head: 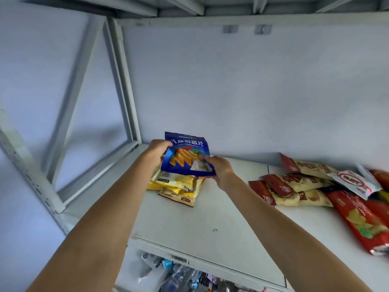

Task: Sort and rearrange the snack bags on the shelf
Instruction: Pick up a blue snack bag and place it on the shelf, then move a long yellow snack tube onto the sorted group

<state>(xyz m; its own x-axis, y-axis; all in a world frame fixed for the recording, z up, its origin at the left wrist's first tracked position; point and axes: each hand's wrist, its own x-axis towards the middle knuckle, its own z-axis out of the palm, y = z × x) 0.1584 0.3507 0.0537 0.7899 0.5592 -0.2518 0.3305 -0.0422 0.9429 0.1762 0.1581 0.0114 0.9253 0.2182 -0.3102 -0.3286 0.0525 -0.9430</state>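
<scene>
Above the yellow chip bags [179, 186] at the shelf's [210, 224] far left, left hand [156, 149] and right hand [219, 168] grip the blue chip bag [186, 154] by its edges; likely light, puffy, crushable.

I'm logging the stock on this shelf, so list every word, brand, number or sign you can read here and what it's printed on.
"大波浪薯片": large white characters on the blue bag, held by the left hand and right hand; the small line beneath is blurred.
"NIVIN" or similar: a white packet below the shelf, partly cut off, uncertain.
Barcode label on the shelf's front edge: digits too small.
Yellow bags, red-and-yellow bags, red bag, white packet with a red round sign: print blurred.
</scene>
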